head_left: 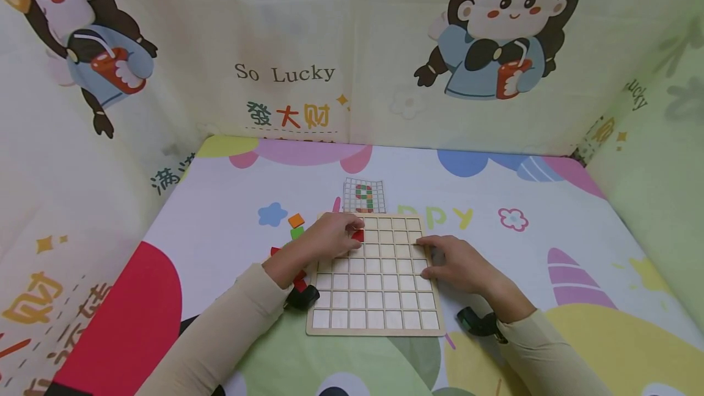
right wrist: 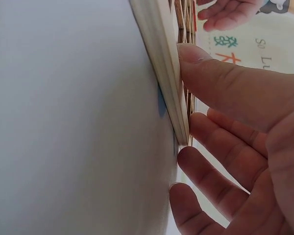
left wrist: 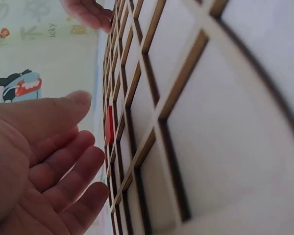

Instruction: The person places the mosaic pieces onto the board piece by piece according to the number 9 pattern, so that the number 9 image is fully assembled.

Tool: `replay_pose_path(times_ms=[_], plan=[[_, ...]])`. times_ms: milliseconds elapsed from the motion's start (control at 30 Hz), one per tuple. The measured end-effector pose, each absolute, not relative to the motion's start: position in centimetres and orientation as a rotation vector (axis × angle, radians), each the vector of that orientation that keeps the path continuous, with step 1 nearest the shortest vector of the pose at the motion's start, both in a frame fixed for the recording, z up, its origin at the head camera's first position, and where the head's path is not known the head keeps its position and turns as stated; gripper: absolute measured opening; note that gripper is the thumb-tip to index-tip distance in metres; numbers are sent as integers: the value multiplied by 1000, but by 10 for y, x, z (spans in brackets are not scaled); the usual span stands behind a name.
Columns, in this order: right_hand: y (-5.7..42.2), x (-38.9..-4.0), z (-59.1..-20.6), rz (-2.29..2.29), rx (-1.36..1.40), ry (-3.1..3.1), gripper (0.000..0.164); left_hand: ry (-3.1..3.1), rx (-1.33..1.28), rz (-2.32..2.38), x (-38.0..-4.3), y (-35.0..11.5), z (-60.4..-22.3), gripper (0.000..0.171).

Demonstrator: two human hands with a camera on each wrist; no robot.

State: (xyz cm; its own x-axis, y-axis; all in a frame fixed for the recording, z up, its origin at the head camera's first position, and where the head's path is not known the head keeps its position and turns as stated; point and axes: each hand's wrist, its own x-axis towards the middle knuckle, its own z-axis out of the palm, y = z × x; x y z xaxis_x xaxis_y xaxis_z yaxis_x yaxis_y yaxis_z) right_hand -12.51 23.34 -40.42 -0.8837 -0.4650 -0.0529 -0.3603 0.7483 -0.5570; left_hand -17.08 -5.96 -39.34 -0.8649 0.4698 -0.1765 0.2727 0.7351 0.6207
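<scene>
A wooden grid board (head_left: 376, 332) lies flat on the table, its square cells nearly all bare. One red tile (head_left: 358, 236) sits in a cell near the board's top left; the left wrist view shows this red piece (left wrist: 109, 125) low between the dividers. Around it hovers my left hand (head_left: 332, 237), thumb and fingers spread apart with nothing between them. My right hand (head_left: 459, 264) rests at the board's right edge. In the right wrist view its thumb (right wrist: 220, 81) touches the wooden rim, while the other fingers lie loosely beside the edge.
Behind the board lies a small grid card (head_left: 365, 195) with a red and green figure. To the left are an orange tile (head_left: 296, 220), a green tile (head_left: 297, 233) and several red pieces (head_left: 300, 285), partly hidden by my left arm. Patterned cloth walls surround the table.
</scene>
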Motion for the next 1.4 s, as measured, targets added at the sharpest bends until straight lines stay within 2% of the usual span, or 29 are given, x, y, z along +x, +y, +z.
replay_pose_path(times_ms=[367,600,1400], plan=[[233,-125,-404,-824,-651,2754,57,2581,593,944,-171,-80,-390,49],[233,-125,-404,-825,-657,2756,56,2563,490,978,-170,-90,-387,51],[232,-125,-403,-817,-641,2753,56,2713,452,956,-178,-156,-396,49]])
